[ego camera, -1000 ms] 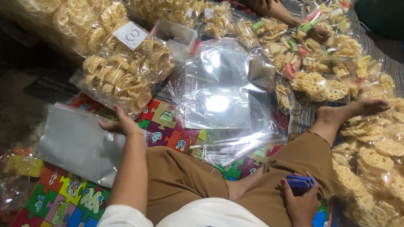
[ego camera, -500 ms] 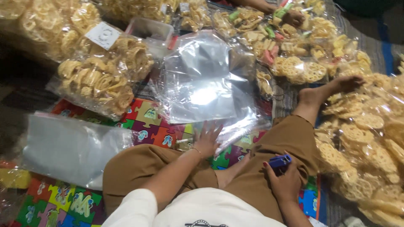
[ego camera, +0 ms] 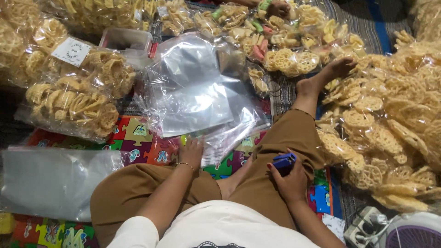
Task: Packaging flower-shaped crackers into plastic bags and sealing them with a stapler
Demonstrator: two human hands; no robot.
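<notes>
Clear plastic bags lay stacked on the puzzle-pattern mat ahead of the crossed legs, bagged lattice crackers piled around, left hand rested flat with fingers spread on the stack's near edge, right hand clasped a small blue tool on the thigh.

Golden-yellow lattice-patterned fried crackers are seen at three o'clock; clear, silvery-glinting plastic bags at twelve. A multicoloured jigsaw-patterned foam mat is shown centre-left. A small blue plastic object is held in the right hand over tan-brown trousers.
</notes>
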